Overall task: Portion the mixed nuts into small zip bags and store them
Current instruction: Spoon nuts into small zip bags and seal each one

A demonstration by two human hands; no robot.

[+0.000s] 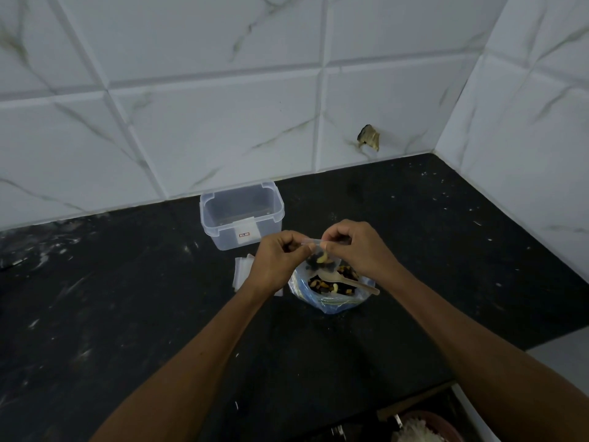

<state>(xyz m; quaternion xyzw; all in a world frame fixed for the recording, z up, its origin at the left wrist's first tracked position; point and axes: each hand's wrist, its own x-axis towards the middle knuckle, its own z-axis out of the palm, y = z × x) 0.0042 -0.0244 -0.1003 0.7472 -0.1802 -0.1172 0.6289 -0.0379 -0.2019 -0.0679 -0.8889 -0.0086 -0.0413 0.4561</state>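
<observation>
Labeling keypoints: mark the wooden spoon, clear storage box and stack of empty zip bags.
wooden spoon [331,275]: head view, on its bowl, in the nut bag.
clear storage box [234,239]: head view, on its front wall.
stack of empty zip bags [241,271]: head view, on the top bag.

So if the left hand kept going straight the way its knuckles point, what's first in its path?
Probably the clear plastic container just beyond the left hand, though depth is unclear and the hand may pass above its rim.

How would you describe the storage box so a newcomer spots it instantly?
Follow the black countertop back to the white tiled wall. The clear plastic box stands there, open and lidless, behind the left hand. Unlike the floppy bags nearby, it is rigid, with a small label on its front.
</observation>
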